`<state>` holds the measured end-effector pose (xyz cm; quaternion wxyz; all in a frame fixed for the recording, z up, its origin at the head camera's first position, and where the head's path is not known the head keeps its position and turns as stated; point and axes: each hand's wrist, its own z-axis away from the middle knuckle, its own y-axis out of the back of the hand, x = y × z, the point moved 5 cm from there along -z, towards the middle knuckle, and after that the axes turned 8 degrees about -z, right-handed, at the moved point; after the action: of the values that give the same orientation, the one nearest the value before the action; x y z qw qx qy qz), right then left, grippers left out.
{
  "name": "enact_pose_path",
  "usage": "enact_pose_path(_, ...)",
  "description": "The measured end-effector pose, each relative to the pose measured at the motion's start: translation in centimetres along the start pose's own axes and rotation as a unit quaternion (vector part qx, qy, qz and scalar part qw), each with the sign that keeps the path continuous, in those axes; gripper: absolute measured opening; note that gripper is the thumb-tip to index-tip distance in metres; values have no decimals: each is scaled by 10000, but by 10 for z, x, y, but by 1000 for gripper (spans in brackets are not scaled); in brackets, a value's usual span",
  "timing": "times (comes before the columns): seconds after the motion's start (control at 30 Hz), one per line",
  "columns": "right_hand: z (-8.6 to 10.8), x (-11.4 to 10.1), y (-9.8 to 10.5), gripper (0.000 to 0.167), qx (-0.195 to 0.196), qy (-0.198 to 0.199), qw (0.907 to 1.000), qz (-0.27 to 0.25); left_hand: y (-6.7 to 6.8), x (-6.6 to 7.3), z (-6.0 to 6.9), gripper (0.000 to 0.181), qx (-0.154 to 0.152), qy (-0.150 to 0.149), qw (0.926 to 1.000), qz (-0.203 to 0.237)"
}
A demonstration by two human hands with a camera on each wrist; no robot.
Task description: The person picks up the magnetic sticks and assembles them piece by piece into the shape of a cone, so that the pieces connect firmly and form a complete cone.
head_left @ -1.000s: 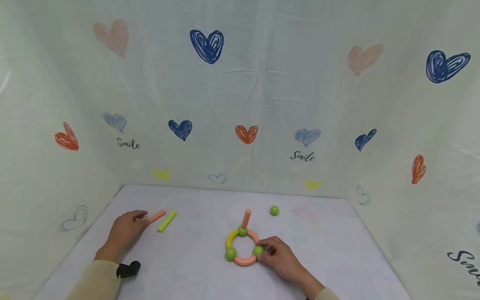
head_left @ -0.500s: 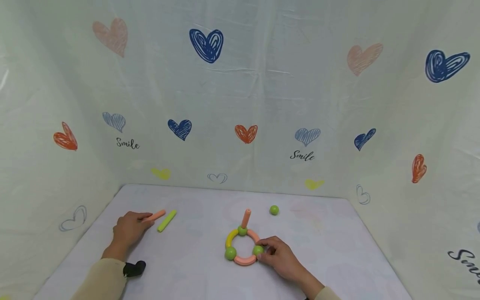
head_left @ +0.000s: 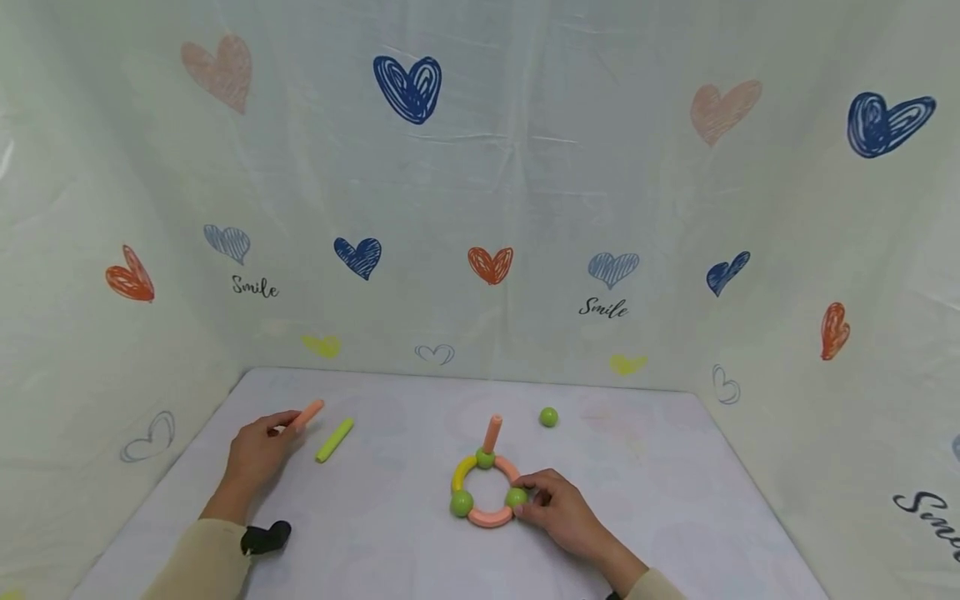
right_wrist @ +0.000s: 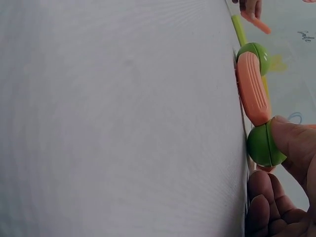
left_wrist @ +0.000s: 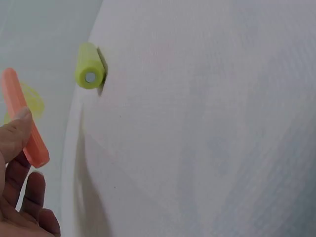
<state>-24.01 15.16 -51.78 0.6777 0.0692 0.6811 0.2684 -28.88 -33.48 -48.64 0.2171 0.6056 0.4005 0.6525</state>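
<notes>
The left hand [head_left: 257,454] pinches an orange stick [head_left: 308,414] between thumb and fingers; in the left wrist view the stick [left_wrist: 33,140] is tilted and off the table. Right of it a yellow-green stick [head_left: 334,440] lies on the table. At centre lies a ring of curved pieces, two orange [head_left: 491,518] and one yellow [head_left: 461,473], joined by green balls [head_left: 461,502]. Another orange stick [head_left: 492,434] rises from the ring's far ball. The right hand [head_left: 562,512] grips the ring's right ball, with its thumb on the green ball [right_wrist: 264,144] in the right wrist view.
A loose green ball [head_left: 548,417] lies behind the ring, to its right. The white table [head_left: 375,542] is enclosed at the back and sides by a pale curtain [head_left: 540,200] printed with hearts.
The left hand has taken hold of the orange stick and raised it off the table. The right hand has stayed at the ring's right ball.
</notes>
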Motion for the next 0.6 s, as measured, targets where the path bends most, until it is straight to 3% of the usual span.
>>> enact_pose_path(0.2, -1, 0, 1, 33, 29, 55, 10000, 51, -7, 1, 3, 48, -35, 242, 9983, 535)
enact_pose_path(0.37, -2, 1, 0, 31, 51, 79, 9999, 106, -12, 8, 8, 49, 25, 258, 9966, 784)
enact_pose_path(0.6, -1, 1, 0, 32, 36, 81, 9999, 135, -16, 30, 17, 48, 59, -57, 9956, 931)
